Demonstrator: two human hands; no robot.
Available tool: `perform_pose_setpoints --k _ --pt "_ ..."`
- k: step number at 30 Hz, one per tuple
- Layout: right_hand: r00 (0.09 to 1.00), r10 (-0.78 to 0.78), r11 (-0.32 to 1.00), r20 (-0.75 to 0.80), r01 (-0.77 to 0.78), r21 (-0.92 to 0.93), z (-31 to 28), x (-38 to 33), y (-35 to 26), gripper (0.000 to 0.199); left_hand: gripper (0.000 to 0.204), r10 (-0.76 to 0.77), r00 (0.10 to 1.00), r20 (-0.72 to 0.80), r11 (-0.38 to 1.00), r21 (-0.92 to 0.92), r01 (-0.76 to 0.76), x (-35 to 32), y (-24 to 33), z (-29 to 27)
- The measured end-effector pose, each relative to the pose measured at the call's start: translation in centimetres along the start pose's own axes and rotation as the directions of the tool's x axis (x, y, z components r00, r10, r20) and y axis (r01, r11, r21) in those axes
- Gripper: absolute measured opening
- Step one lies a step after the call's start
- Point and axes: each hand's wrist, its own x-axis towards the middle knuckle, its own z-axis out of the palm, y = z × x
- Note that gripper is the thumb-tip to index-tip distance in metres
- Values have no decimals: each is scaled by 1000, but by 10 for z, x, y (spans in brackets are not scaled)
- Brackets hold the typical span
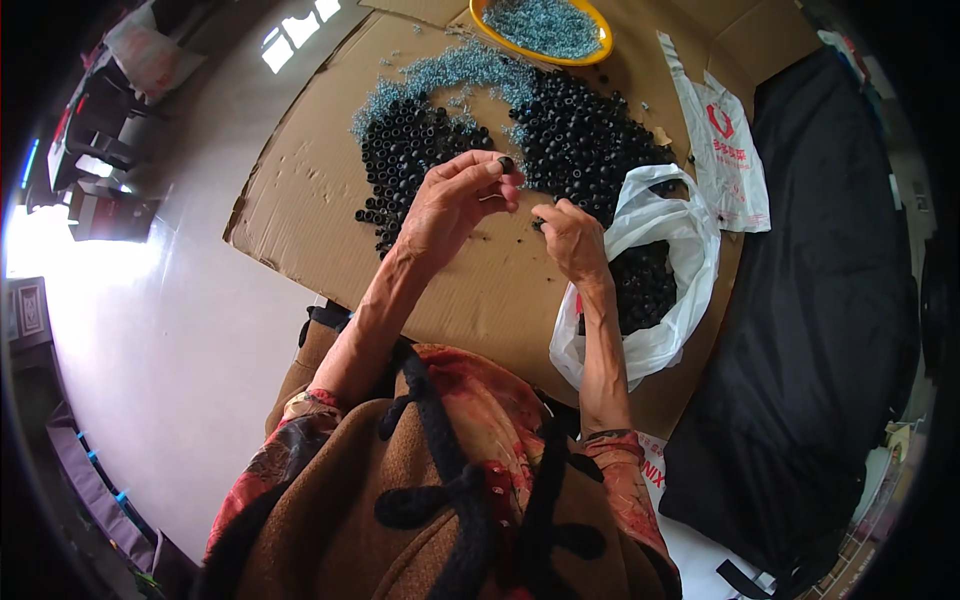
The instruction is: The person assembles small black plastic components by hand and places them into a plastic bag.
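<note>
My left hand (448, 205) pinches a small black round cap (506, 164) between thumb and fingertips, above the cardboard. Close by on its right, my right hand (576, 240) is closed, with a small dark piece (538, 224) at its fingertips, too small to make out. Beyond my hands lie two heaps of black caps, a left heap (400, 150) and a larger right heap (580, 125). Small blue-grey pieces (450, 68) are spread along their far side. A white plastic bag (700, 250) stands open beside my right forearm, with many black pieces (645, 290) inside.
Brown cardboard (300, 200) covers the work surface. At the far edge sits a yellow bowl (604, 45) filled with blue-grey pieces. A flattened white bag with red print (735, 165) lies at the right, beside a large black cover (810, 300). Pale floor (190, 330) extends on the left.
</note>
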Motion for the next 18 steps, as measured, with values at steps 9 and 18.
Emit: perform_pose_setpoints --k 9,18 --pt "939 330 804 97 -333 492 -16 -6 -8 12 18 -57 997 59 998 -31 59 0 -17 -5" --pt "960 257 719 -114 -111 686 -79 19 -67 14 19 -72 979 190 976 -189 108 -3 -21 2"
